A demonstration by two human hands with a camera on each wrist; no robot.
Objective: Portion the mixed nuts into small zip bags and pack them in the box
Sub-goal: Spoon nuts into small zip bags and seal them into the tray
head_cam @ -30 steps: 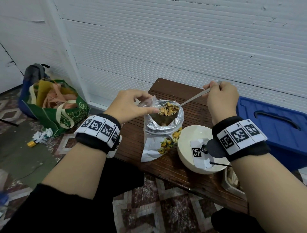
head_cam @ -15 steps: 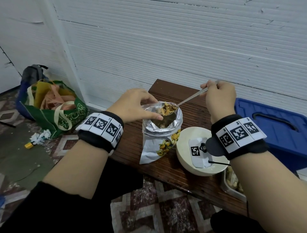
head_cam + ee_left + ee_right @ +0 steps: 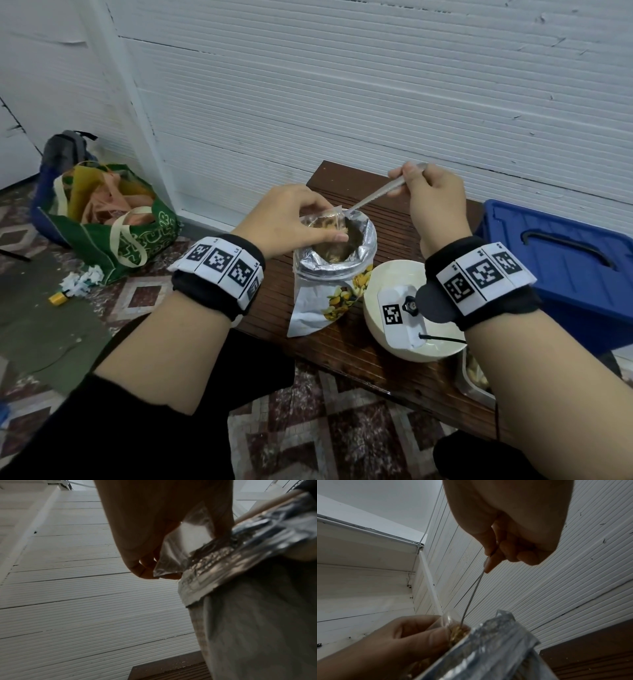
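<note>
My left hand pinches a small clear zip bag by its mouth, right over the open top of the silver foil nut pouch standing on the table. In the left wrist view the zip bag hangs from the fingers against the pouch's rim. Fingers of my right hand pinch a metal spoon by the handle end. Its bowl dips down at the zip bag's mouth. The right wrist view shows the spoon ending among nuts inside the zip bag.
A white bowl sits right of the pouch on the dark wooden table. A metal tray with nuts is at the table's near right edge. A blue lidded box stands further right. A green bag lies on the floor at left.
The spoon, level and heaped with nuts a second ago, has tipped bowl-down into the zip bag. My right hand has risen a little; my left hand keeps its hold.
</note>
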